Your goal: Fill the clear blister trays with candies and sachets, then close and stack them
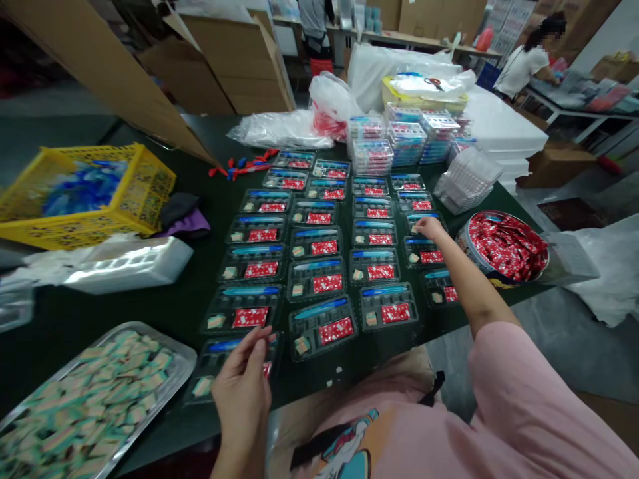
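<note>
Rows of clear plastic trays (327, 305) lie on the dark table, most with a blue pen (319, 309), a red patterned packet (336, 330) and a small pale block (301, 345). My left hand (248, 372) is over the nearest left tray, fingers bent together; whatever they may hold is hidden. Out at the right column, my right hand (429, 227) reaches down to a tray, its fingertips pinched at the pale-block compartment. What sits between those fingertips is too small to make out. A metal tray (192, 356) of striped pale blocks is at the lower left.
A round tin (466, 246) of red packets stands right. Left are a yellow basket (144, 193) of blue items and a white box (134, 265). Stacked filled trays (373, 156), empty trays (468, 179) and plastic bags (284, 130) line the back. A person (524, 66) works behind.
</note>
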`<action>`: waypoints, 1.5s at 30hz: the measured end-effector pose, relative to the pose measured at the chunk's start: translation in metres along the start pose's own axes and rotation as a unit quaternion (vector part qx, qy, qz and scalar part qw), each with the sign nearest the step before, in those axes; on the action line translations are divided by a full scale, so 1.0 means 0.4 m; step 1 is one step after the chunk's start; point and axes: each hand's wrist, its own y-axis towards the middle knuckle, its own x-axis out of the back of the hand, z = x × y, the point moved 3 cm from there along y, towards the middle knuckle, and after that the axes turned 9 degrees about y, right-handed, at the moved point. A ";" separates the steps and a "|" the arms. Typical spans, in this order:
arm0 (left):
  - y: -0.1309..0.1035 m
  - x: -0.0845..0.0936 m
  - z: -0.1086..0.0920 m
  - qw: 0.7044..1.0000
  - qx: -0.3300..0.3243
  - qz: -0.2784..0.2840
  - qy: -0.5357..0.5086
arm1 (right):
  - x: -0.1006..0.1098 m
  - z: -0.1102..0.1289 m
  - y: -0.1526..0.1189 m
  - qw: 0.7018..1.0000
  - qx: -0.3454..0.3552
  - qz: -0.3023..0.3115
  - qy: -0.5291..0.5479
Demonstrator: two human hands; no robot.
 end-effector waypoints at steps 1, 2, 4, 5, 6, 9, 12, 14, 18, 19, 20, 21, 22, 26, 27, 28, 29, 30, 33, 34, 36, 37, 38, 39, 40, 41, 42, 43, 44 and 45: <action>0.001 0.002 -0.001 1.000 -0.003 -0.002 0.000 | -0.001 -0.001 0.001 1.000 -0.010 0.001 -0.008; 0.002 0.003 -0.003 1.000 -0.006 -0.006 0.001 | -0.002 -0.001 0.001 1.000 -0.018 0.002 -0.017; 0.004 0.005 -0.005 1.000 -0.008 -0.013 0.000 | -0.004 0.002 -0.002 0.999 -0.027 -0.001 -0.032; 0.005 0.006 -0.006 1.000 -0.006 -0.016 0.000 | -0.004 0.004 -0.004 0.999 -0.028 -0.005 -0.039; 0.006 0.007 -0.005 1.000 -0.005 -0.018 0.000 | -0.005 0.006 -0.007 0.998 -0.030 -0.009 -0.046; 0.009 0.011 0.000 1.000 -0.003 -0.016 -0.001 | -0.005 0.011 -0.012 0.997 -0.030 -0.025 -0.068; 0.010 0.018 0.004 1.000 -0.019 -0.016 -0.002 | -0.005 0.013 -0.016 0.995 -0.018 -0.032 -0.094; 0.009 0.024 0.004 0.999 -0.030 -0.018 -0.001 | -0.009 0.013 -0.020 0.993 0.001 -0.035 -0.114; 0.005 0.033 -0.003 0.999 -0.043 -0.021 0.012 | -0.022 0.013 -0.027 0.986 0.046 -0.046 -0.155; 0.004 0.035 -0.005 0.999 -0.045 -0.024 0.018 | -0.027 0.013 -0.029 0.984 0.057 -0.048 -0.164; 0.003 0.037 -0.007 0.998 -0.046 -0.028 0.025 | -0.031 0.014 -0.031 0.982 0.069 -0.047 -0.172; 0.002 0.040 -0.007 0.998 -0.047 -0.032 0.031 | -0.035 0.014 -0.032 0.980 0.079 -0.045 -0.179; 0.001 0.042 -0.007 0.998 -0.048 -0.035 0.035 | -0.039 0.013 -0.034 0.978 0.090 -0.042 -0.185; -0.003 0.055 -0.001 0.997 -0.051 -0.037 0.036 | -0.046 0.009 -0.045 0.972 0.117 -0.039 -0.200; -0.003 0.059 0.002 0.997 -0.052 -0.036 0.038 | -0.046 0.008 -0.047 0.971 0.121 -0.042 -0.202; -0.001 0.062 0.005 0.997 -0.052 -0.036 0.042 | -0.045 0.008 -0.048 0.970 0.123 -0.047 -0.204; 0.002 0.065 0.008 0.997 -0.052 -0.036 0.046 | -0.045 0.008 -0.047 0.969 0.123 -0.052 -0.206; 0.005 0.068 0.011 0.997 -0.053 -0.038 0.046 | -0.043 0.009 -0.046 0.969 0.123 -0.055 -0.209; 0.008 0.074 0.016 0.997 -0.050 -0.051 0.028 | -0.034 0.017 -0.051 0.968 0.118 -0.049 -0.216; 0.004 0.078 0.016 0.997 -0.046 -0.054 0.017 | -0.028 0.020 -0.059 0.968 0.116 -0.044 -0.218; -0.012 0.088 0.014 0.998 -0.027 -0.054 0.000 | -0.011 0.027 -0.080 0.967 0.116 -0.030 -0.224; -0.021 0.096 0.013 0.999 -0.020 -0.045 -0.007 | -0.002 0.031 -0.088 0.966 0.121 -0.026 -0.226; -0.029 0.108 0.012 0.998 -0.014 -0.054 -0.015 | 0.004 0.035 -0.089 0.966 0.122 -0.020 -0.229; -0.034 0.122 0.014 0.998 -0.006 -0.055 -0.023 | 0.007 0.044 -0.086 0.965 0.126 -0.033 -0.229; -0.038 0.138 0.017 0.998 -0.001 -0.061 -0.031 | 0.004 0.060 -0.080 0.963 0.142 -0.053 -0.223; -0.041 0.159 0.022 0.996 0.005 -0.076 -0.039 | -0.009 0.087 -0.078 0.960 0.173 -0.070 -0.207; -0.044 0.180 0.028 0.995 0.009 -0.091 -0.049 | -0.029 0.127 -0.086 0.954 0.237 -0.097 -0.157; -0.047 0.202 0.036 0.993 0.014 -0.104 -0.060 | -0.058 0.175 -0.106 0.945 0.291 -0.103 -0.111; -0.051 0.224 0.045 0.991 0.017 -0.116 -0.071 | -0.094 0.232 -0.139 0.933 0.343 -0.089 -0.063; -0.055 0.245 0.053 0.988 0.020 -0.126 -0.082 | -0.136 0.297 -0.186 0.919 0.390 -0.056 -0.018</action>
